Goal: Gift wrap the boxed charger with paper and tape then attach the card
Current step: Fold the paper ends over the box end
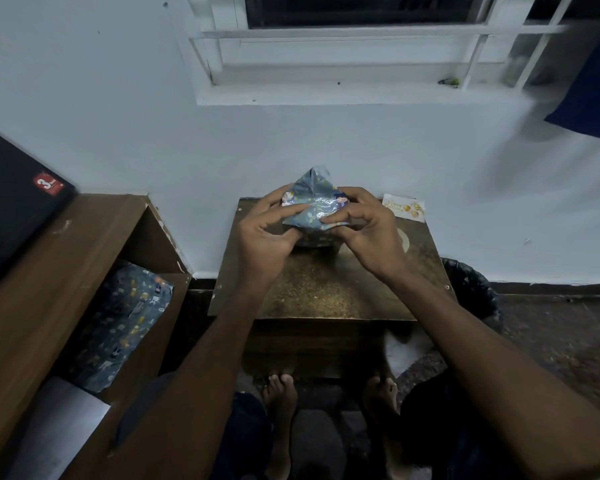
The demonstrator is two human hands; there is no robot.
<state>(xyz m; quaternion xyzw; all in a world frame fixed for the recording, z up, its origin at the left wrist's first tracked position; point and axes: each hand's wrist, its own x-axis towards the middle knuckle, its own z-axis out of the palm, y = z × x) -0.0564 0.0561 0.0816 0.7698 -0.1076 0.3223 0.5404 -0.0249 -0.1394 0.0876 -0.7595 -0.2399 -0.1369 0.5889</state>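
Your left fingers [293, 210] & right fingers [329, 220] both pinch the wrapping paper [312, 206] round the boxed charger, pressing a folded end flap; a paper point sticks up at the far side. Left hand [267, 233] grips the pkg from the left, right hand [368, 233] from the right, held just over the far part of the brown tabletop [326, 289]. The card [404, 206] lies at the far-right corner, near your right hand, not touching. Spare patterned paper [125, 323] sits in the shelf to your left.
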